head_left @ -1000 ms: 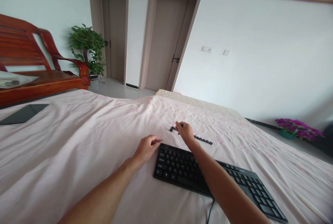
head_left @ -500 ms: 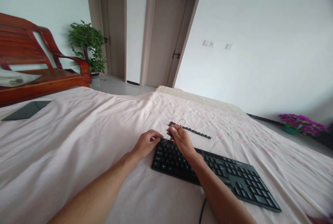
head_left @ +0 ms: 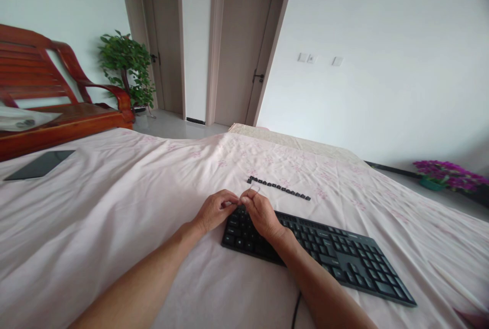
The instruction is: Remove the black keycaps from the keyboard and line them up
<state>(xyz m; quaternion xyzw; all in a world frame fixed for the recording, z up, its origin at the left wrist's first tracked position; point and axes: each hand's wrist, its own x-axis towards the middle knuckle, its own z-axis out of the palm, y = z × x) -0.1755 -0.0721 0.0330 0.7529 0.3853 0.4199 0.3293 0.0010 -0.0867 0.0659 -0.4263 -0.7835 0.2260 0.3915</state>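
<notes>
A black keyboard [head_left: 336, 257] lies on the pink sheet [head_left: 114, 207] in front of me. Both hands meet at its far left corner. My right hand [head_left: 263, 213] rests over the keys, its fingers pinched on a thin wire loop tool [head_left: 255, 188] that sticks up past the fingertips. My left hand [head_left: 214, 210] is curled beside the keyboard's corner, fingertips touching those of the right hand; what it holds, if anything, is hidden. Just beyond the hands, a row of loose black keycaps [head_left: 280, 189] lies on the sheet.
A dark flat tablet [head_left: 38, 164] lies on the sheet at far left. A red wooden bench [head_left: 57, 100] and a potted plant [head_left: 126, 66] stand behind it. Two doors [head_left: 240, 49] are ahead, purple flowers [head_left: 446, 173] at right. A cable [head_left: 296, 311] leaves the keyboard's near edge.
My right hand drew back from the row of keycaps to the keyboard's far left corner, with the wire tool in it, and now meets my left hand. The left hand barely moved.
</notes>
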